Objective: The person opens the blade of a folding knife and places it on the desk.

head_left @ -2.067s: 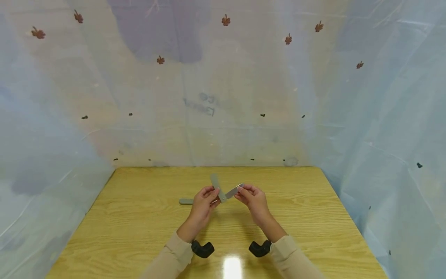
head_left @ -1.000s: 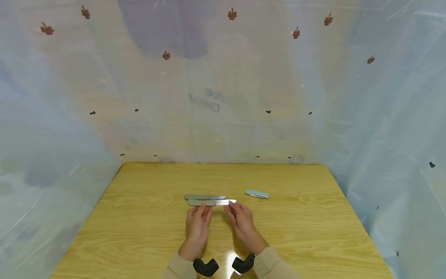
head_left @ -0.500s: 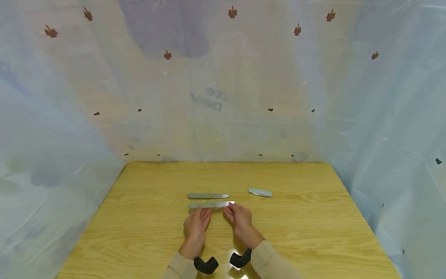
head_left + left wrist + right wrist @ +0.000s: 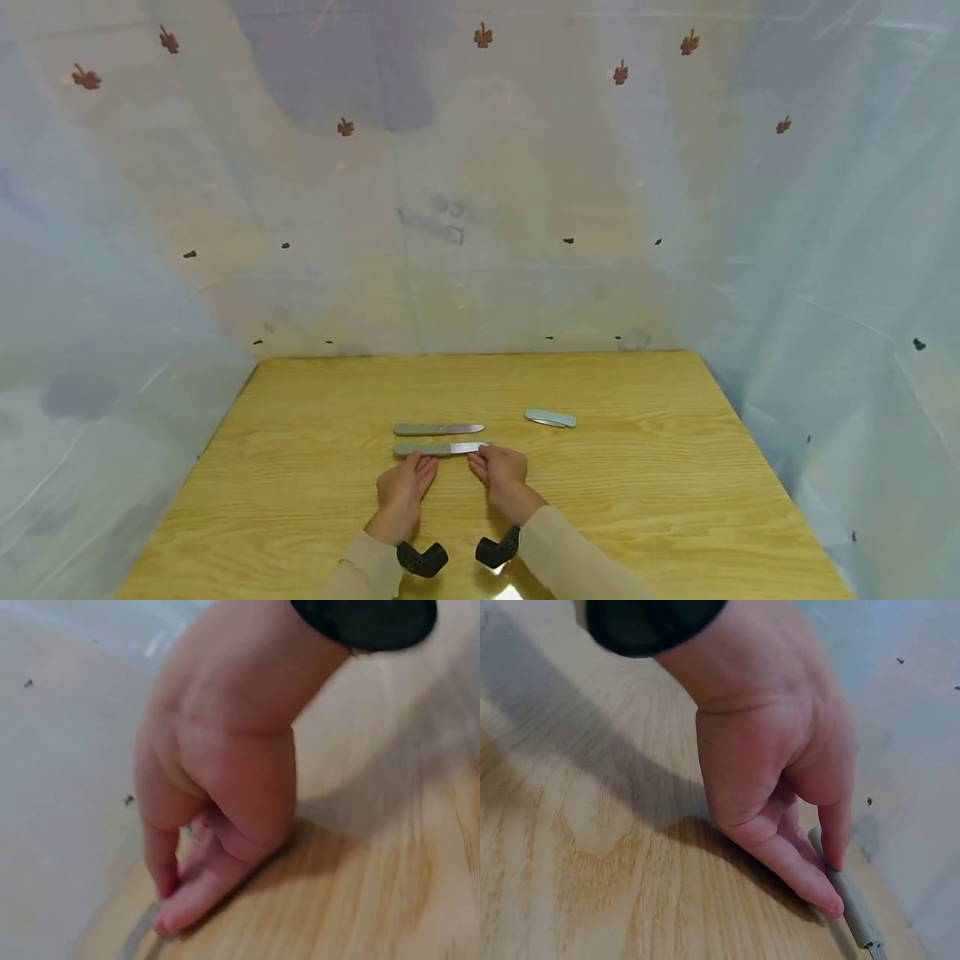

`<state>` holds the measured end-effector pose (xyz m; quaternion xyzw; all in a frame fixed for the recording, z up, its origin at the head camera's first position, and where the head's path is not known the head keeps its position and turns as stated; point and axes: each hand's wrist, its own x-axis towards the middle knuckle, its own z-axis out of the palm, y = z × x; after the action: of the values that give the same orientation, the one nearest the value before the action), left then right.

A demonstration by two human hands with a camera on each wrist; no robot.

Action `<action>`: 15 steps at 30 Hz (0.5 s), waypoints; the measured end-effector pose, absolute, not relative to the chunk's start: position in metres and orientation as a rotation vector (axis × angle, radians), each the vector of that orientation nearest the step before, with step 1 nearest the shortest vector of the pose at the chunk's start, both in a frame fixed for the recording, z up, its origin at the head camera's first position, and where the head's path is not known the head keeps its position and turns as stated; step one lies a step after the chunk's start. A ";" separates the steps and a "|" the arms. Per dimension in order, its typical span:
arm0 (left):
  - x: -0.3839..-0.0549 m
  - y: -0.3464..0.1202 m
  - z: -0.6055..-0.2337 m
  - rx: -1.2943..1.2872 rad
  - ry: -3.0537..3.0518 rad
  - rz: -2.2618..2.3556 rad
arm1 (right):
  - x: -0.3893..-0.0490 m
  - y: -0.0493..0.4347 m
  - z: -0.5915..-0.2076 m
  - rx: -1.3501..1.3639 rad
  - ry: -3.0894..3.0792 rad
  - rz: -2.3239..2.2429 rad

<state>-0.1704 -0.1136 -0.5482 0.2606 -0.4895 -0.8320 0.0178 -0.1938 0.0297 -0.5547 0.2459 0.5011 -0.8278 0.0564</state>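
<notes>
In the head view, an unfolded folding knife [image 4: 422, 450] with a grey-green handle lies crosswise at table level, its blade to the right. My left hand [image 4: 403, 492] holds the handle from the near side, thumb on top. At the blade's tip end, my right hand [image 4: 504, 477] pinches the metal. Just behind, roughly parallel, lies a second unfolded knife [image 4: 420, 430]. A third knife [image 4: 551, 418], folded and paler, rests farther right. Grey-green handle [image 4: 847, 904] shows at the fingertips in the right wrist view; only a blurred grey strip [image 4: 141, 930] shows in the left wrist view.
The wooden table [image 4: 637, 500] extends around the knives on every side. A pale plastic sheet [image 4: 517, 183] hangs behind it and along both sides. Black wrist mounts [image 4: 423, 558] sit on both arms just above the table.
Earlier the held knife was raised and bent at its pivot; it is now straight and lower. Over the last second it has moved nearer me, widening the gap to the second knife.
</notes>
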 end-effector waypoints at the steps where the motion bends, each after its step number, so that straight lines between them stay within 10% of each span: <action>1: -0.171 -0.114 -0.548 0.818 -1.536 -2.581 | -0.194 0.029 -0.554 0.751 1.531 -2.502; 15: -0.176 -0.116 -0.551 0.918 -1.561 -2.545 | -0.195 0.025 -0.551 0.766 1.603 -2.448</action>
<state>-0.1765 -0.1158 -0.5507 0.2938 -0.4998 -0.8147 0.0093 -0.1953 0.0255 -0.5513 0.2527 0.5291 -0.8079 0.0585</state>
